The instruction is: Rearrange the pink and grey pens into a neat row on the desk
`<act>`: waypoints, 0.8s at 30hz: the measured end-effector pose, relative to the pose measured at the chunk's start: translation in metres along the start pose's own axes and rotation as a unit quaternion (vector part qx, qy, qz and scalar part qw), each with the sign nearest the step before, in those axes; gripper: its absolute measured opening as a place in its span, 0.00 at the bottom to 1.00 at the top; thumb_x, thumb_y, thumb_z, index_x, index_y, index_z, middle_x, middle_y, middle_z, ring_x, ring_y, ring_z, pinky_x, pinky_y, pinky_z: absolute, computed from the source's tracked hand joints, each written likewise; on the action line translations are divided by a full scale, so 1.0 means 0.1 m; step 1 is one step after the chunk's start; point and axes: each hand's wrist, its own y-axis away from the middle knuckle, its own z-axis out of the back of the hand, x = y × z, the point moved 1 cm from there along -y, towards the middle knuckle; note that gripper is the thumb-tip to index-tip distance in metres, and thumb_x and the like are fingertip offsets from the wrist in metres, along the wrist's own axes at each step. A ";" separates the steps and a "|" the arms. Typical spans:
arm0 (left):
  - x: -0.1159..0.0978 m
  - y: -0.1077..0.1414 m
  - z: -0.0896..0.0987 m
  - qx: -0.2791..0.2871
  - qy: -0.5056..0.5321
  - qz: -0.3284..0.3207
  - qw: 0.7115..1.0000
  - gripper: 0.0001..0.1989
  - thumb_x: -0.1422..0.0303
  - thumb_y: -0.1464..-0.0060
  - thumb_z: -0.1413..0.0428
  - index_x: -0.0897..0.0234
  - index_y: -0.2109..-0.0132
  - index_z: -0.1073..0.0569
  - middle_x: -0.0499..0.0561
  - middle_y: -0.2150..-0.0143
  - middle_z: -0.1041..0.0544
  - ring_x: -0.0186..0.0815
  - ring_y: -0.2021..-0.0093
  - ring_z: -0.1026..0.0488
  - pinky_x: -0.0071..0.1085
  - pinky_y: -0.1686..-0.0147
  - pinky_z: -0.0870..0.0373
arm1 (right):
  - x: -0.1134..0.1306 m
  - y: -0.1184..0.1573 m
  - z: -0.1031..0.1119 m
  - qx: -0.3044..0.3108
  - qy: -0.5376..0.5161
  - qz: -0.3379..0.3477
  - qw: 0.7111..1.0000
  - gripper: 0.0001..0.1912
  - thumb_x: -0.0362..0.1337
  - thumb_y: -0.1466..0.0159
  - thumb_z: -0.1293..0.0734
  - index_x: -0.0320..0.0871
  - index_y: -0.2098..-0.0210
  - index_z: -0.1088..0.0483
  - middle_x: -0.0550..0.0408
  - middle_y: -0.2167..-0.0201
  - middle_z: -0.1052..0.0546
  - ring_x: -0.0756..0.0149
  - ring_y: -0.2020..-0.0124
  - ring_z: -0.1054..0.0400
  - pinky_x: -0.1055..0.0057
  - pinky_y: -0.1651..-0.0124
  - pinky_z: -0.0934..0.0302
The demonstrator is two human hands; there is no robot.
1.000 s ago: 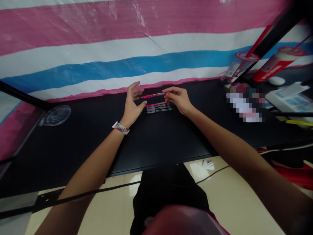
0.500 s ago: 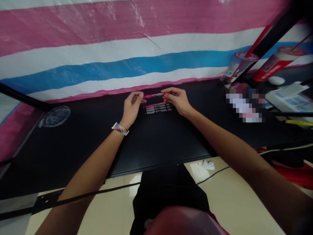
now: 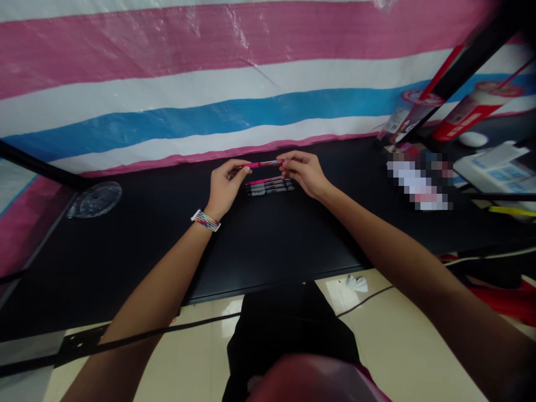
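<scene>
A pink pen [image 3: 266, 163] is held level between my two hands, just above the black table [image 3: 268, 234]. My left hand [image 3: 228, 181], with a patterned band on its wrist, pinches the pen's left end between thumb and fingers. At the other end, the fingertips of my right hand [image 3: 304, 170] are closed on the pen. Several pens [image 3: 270, 186] lie side by side on the table just below it; the topmost has a pink part, while the nearer ones look grey and black.
To the left lies a clear plastic lid [image 3: 95, 199]. Two drink cups with straws, a clear cup [image 3: 410, 114] and a red cup [image 3: 473, 111], stand at the back right by a white mouse [image 3: 473, 138]. A striped sheet [image 3: 234, 114] hangs behind the table.
My left fingers have shifted slightly on the pen, with the thumb now lower and its left end more exposed. My right hand stays nearly still, and the lying pens have not moved.
</scene>
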 end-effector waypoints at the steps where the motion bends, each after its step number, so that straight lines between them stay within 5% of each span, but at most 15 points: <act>1: 0.00 0.00 0.00 -0.004 0.005 0.002 1.000 0.09 0.59 0.33 0.33 0.58 0.53 0.14 0.53 0.57 0.12 0.40 0.55 0.15 0.38 0.48 0.19 | 0.03 0.01 -0.01 0.024 -0.019 -0.009 0.999 0.14 0.44 0.41 0.22 0.47 0.57 0.16 0.53 0.66 0.17 0.60 0.65 0.24 0.57 0.52 0.24; 4: -0.02 0.00 0.00 -0.017 0.021 0.004 1.000 0.09 0.59 0.34 0.32 0.59 0.54 0.15 0.53 0.58 0.12 0.40 0.55 0.15 0.37 0.48 0.20 | 0.15 0.04 -0.05 0.088 -0.055 -0.042 0.994 0.24 0.57 0.38 0.26 0.45 0.52 0.17 0.44 0.57 0.14 0.50 0.56 0.20 0.50 0.48 0.22; 7: -0.02 -0.01 0.01 -0.028 0.034 0.000 0.999 0.08 0.61 0.35 0.32 0.60 0.55 0.15 0.52 0.59 0.13 0.38 0.56 0.16 0.36 0.48 0.20 | 0.23 0.07 -0.08 0.088 -0.061 -0.063 0.992 0.28 0.61 0.37 0.28 0.45 0.52 0.18 0.39 0.54 0.13 0.44 0.51 0.20 0.47 0.49 0.22; 16: 0.07 -0.02 -0.02 -0.048 0.074 -0.013 0.996 0.09 0.60 0.38 0.29 0.59 0.54 0.13 0.52 0.60 0.12 0.38 0.58 0.15 0.36 0.50 0.19 | 0.10 0.07 -0.10 0.115 -0.255 -0.121 0.952 0.18 0.44 0.36 0.31 0.46 0.48 0.21 0.48 0.58 0.14 0.57 0.57 0.21 0.58 0.48 0.23; 24: 0.12 -0.02 -0.08 -0.060 0.140 0.011 0.988 0.11 0.59 0.41 0.26 0.58 0.53 0.12 0.52 0.58 0.12 0.37 0.57 0.15 0.35 0.49 0.18 | 0.18 0.12 -0.17 0.083 -0.234 -0.127 0.960 0.22 0.46 0.32 0.33 0.49 0.41 0.23 0.51 0.60 0.15 0.56 0.55 0.21 0.57 0.48 0.23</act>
